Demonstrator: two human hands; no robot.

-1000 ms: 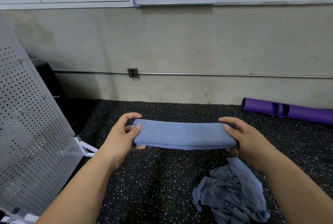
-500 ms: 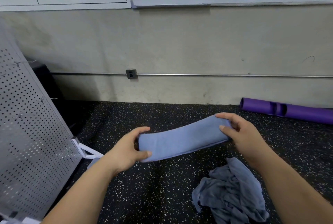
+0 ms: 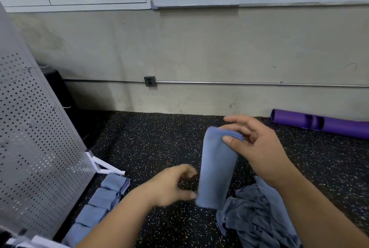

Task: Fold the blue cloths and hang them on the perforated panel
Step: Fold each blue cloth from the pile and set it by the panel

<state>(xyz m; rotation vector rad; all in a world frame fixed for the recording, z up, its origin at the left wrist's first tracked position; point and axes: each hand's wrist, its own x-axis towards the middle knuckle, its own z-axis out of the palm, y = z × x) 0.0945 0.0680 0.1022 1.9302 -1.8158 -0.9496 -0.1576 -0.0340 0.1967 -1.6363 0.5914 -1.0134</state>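
Since the perforated panel (image 3: 36, 148) is the largest thing in view, standing at the left, everything else is placed from it. Farthest from the panel, low on the speckled floor (image 3: 151, 140), lies a crumpled pile (image 3: 265, 215) of blue-grey cloths, not yet folded. Right against the panel's base sits a row of folded cloths (image 3: 99, 203), laid end to end along it, none of them hung.

Between the panel and the pile, well apart from the panel's face, the folded strip (image 3: 217, 168) hangs nearly upright in the air, its lower end just above the pile's near edge. The right hand (image 3: 259, 148), on the side away from the panel, pinches the strip's top end with the thumb on the near face and fingers behind, the forefinger sticking out free. The left hand (image 3: 169, 186), on the panel side, is curled in a C at the strip's lower end. It is blurred, so I cannot tell whether it grips the cloth or only brushes it. Smallest are the wire hooks (image 3: 63, 107) jutting from the panel's edge.

The strip seems to depend on that single pinch, so a slack thumb could let the layers slide and the fold drop open onto the pile. Should the left hand miss the lower end, the next fold would likely come out skewed. The hooks look thin, and a bulky, uneven bundle might slip off them.
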